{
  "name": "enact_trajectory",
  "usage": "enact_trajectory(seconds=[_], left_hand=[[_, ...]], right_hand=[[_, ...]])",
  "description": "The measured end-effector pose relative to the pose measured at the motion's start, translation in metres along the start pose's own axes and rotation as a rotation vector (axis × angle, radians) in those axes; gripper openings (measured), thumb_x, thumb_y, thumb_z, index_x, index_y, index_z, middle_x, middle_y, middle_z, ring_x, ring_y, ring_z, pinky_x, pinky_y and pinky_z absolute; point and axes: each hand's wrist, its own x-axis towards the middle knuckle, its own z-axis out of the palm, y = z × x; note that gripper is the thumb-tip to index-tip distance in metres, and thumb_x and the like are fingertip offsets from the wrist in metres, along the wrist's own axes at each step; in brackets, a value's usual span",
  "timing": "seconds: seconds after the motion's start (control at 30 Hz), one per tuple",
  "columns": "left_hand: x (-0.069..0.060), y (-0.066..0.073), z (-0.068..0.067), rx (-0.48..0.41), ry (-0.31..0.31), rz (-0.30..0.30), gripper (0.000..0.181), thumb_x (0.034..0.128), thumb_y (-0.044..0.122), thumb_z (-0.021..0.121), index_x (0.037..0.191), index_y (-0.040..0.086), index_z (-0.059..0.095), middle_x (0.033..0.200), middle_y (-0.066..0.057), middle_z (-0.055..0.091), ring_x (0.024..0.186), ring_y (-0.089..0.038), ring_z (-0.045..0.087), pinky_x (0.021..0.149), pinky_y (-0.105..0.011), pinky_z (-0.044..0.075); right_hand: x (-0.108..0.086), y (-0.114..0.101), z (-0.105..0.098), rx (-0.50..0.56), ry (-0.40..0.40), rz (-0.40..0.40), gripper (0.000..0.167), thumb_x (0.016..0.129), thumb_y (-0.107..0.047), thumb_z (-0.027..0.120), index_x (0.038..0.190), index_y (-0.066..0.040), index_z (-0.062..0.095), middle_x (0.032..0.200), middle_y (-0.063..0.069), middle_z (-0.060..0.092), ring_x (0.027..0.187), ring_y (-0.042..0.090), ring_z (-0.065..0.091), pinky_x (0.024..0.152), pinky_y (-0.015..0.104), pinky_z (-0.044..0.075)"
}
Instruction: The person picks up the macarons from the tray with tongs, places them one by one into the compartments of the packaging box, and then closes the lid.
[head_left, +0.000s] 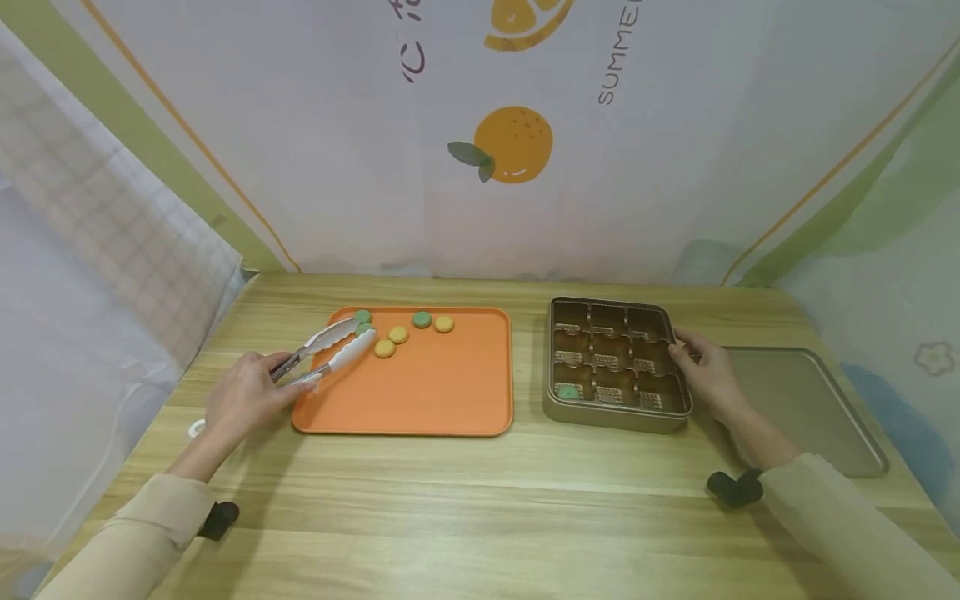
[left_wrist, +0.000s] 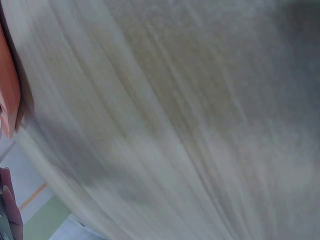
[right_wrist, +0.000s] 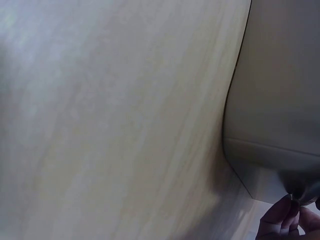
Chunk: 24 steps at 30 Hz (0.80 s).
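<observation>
My left hand (head_left: pixel 243 393) grips metal tongs (head_left: pixel 330 336) over the left part of an orange tray (head_left: pixel 442 383). The tongs' tips are spread near two green discs (head_left: pixel 363 317) at the tray's back left. Yellow discs (head_left: pixel 385 348) lie just right of the tips, with another green disc (head_left: pixel 422 319) and a yellow one (head_left: pixel 444 323) farther right. My right hand (head_left: pixel 712 375) holds the right rim of a divided tin (head_left: pixel 615 417); its front-left compartment contains a green disc (head_left: pixel 567 392). In the right wrist view, fingertips (right_wrist: pixel 290 207) pinch the tin (right_wrist: pixel 275 110) by its edge.
A flat metal lid or tray (head_left: pixel 795 408) lies right of the tin, partly behind my right forearm. A small white ring-shaped object (head_left: pixel 197 428) is beside my left wrist. Printed cloth (head_left: pixel 360 192) hangs behind the wooden table (head_left: pixel 465 508).
</observation>
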Motion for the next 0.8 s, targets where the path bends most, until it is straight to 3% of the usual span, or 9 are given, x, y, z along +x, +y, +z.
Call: enact_trajectory(seconds=[0.5,0.8], left_hand=[[0.0056,0.0002,0.0012,-0.003,-0.003,0.026,0.067,0.0738,0.044,0.077,0.121,0.0,0.06,0.079,-0.012,0.05,0.063,-0.021,0.041,0.048,-0.03,0.03],[0.0039,0.0016,0.0002,-0.002,-0.009,0.014,0.062,0.0748,0.042,0.076,0.12,0.001,0.061,0.081,-0.013,0.05,0.062,-0.02,0.041,0.048,-0.031,0.031]], right_hand=[[-0.0005,0.0005,-0.0001,0.011,0.005,0.01,0.048,0.099,-0.018,0.045,0.134,0.015,0.039,0.09,0.015,0.053,0.07,-0.002,0.047,0.059,0.017,0.043],[-0.0023,-0.0006,-0.0007,0.003,-0.02,0.014,0.049,0.1,-0.019,0.043,0.135,0.014,0.037,0.092,0.018,0.053,0.071,0.0,0.046,0.059,0.018,0.043]])
